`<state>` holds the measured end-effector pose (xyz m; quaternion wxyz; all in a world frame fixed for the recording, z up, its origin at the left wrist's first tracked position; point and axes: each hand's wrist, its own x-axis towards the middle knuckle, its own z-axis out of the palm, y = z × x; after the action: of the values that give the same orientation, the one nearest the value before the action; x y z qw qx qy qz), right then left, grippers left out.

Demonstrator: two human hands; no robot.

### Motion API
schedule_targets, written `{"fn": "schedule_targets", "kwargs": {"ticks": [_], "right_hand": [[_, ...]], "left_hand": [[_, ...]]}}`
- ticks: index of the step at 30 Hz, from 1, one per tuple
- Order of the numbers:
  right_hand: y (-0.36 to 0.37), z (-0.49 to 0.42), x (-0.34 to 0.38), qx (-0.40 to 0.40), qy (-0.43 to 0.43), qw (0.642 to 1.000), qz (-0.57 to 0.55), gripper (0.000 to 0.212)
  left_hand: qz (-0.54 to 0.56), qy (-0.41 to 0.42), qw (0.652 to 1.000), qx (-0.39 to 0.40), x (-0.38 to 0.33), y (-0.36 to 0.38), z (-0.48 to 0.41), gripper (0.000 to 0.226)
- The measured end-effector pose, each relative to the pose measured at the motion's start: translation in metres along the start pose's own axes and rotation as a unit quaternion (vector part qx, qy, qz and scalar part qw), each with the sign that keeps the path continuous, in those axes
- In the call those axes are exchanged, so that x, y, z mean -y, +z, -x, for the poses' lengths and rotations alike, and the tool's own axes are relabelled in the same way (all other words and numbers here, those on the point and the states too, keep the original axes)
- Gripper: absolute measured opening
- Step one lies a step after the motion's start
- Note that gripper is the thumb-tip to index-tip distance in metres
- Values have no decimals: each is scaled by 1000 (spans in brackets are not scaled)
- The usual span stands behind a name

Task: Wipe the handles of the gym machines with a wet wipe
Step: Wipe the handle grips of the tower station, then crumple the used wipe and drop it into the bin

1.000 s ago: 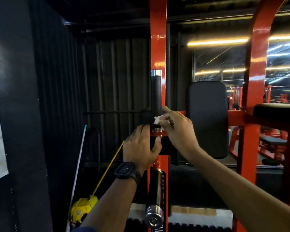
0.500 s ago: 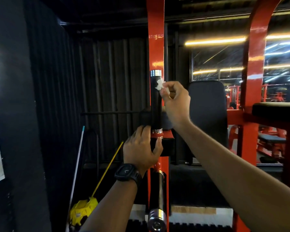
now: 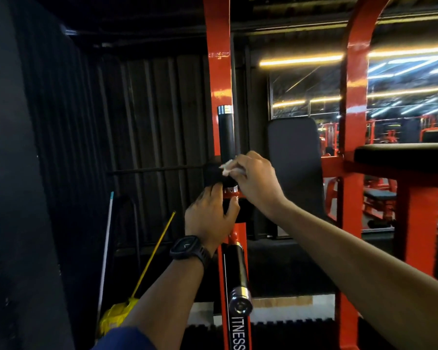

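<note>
Right hand [image 3: 256, 181]: pinched the wet wipe [image 3: 228, 168] and pressed it to the lower end of the upright handle [image 3: 226, 133], just above its chrome collar.
Left hand [image 3: 210, 218]: below the handle's base, fingers and thumb curled round the black block [image 3: 245, 215].
Risk, coverage: the wipe was a small wad touching one side, so the handle's far side would likely be missed unless it was wrapped round.
Risk, tearing: thin wet tissue dragged over a grippy sleeve could shred, or slip from the fingertips.
Handle: matt black cylinder, chrome-capped, upright.
Wipe: white, crumpled, limp.
Red frame [image 3: 218, 72]: glossy painted metal, directly behind the handle.
Lower handle [image 3: 238, 274]: below the upright one, a shiny black tube with a chrome end.
</note>
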<state>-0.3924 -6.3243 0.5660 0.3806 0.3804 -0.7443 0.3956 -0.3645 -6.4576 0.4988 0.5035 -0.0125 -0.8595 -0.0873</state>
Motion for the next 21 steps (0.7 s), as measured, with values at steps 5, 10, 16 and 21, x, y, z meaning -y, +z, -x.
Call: {"fn": "schedule_targets", "kwargs": {"ticks": [5, 10, 16, 21], "right_hand": [[-4, 23, 2, 59, 94, 994, -15, 13], [-24, 49, 28, -4, 114, 980, -165, 17], [-43, 92, 44, -2, 119, 954, -276, 22], [-62, 128, 45, 46, 145, 928, -340, 30]], "left_hand": [[133, -83, 987, 35, -12, -14, 7, 33], [333, -152, 930, -20, -35, -44, 21, 23], [425, -226, 876, -23, -69, -85, 40, 9], [410, -240, 877, -70, -104, -102, 79, 10]]}}
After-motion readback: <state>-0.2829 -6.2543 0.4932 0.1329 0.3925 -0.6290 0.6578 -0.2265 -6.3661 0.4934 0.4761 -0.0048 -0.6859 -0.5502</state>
